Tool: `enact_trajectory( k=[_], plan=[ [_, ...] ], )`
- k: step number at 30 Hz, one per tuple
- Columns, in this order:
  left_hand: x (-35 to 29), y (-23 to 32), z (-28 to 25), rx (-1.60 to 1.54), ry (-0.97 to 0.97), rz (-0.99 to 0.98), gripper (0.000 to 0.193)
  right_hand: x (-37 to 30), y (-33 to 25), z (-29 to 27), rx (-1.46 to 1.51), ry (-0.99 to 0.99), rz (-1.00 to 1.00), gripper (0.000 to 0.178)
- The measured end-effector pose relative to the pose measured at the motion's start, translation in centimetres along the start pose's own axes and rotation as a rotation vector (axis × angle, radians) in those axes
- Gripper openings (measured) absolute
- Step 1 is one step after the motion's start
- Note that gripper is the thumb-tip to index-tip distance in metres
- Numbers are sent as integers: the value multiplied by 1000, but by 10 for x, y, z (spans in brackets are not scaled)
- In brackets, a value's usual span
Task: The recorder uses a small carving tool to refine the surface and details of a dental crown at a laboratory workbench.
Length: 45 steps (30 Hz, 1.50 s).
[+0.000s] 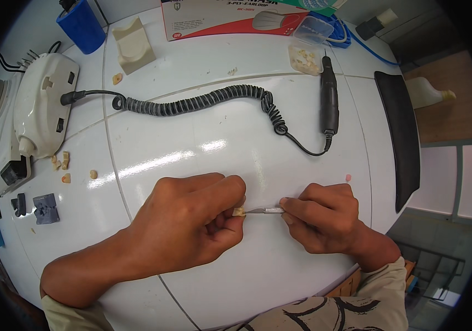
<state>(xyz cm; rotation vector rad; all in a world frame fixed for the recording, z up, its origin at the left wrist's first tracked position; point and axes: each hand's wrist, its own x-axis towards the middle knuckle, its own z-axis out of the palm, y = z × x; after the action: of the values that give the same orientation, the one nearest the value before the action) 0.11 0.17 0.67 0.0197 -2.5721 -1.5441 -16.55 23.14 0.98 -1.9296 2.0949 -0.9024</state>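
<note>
My left hand [189, 218] pinches a small yellowish, tooth-like piece [238, 212] between thumb and fingers, above the white table. From the other side, my right hand [324, 215] grips a slim silver-handled knife [273, 210] near its blade. The blade points left, and its tip reaches the edge of the piece; whether it is cutting in, I cannot tell. Part of the piece is hidden by my left fingers, and most of the knife's handle is inside my right hand.
A black rotary handpiece [329, 99] lies at the back right, joined by a coiled cord [192, 103] to a white control box [45, 105]. Several small yellowish bits [65, 161] and a grey block [45, 208] lie at left. A plastic tub [305, 59] stands near a mask box [219, 21].
</note>
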Motion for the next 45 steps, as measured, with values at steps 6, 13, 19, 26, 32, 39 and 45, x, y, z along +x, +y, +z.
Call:
enact_trajectory(
  k=[6, 13, 19, 26, 32, 39, 45],
  plan=[
    [1, 1, -1, 8, -8, -16, 18, -2, 0, 2, 4, 1, 11, 25],
    [0, 1, 0, 8, -2, -3, 18, -1, 0, 0, -11, -20, 11, 25],
    [0, 1, 0, 3, 1, -9, 18, -1, -1, 0, -16, -23, 17, 25],
    [-1, 1, 2, 26, 8, -16, 18, -1, -1, 0, -32, -34, 13, 24],
    [-1, 2, 2, 32, 15, -9, 18, 0, -3, 1, -38, -13, 21, 24],
    [-2, 0, 3, 43, 26, 7, 18, -1, -2, 1, -35, -23, 20, 25],
    [-3, -1, 3, 96, 22, 45, 19, -1, -2, 1, -40, -18, 12, 26]
  ],
)
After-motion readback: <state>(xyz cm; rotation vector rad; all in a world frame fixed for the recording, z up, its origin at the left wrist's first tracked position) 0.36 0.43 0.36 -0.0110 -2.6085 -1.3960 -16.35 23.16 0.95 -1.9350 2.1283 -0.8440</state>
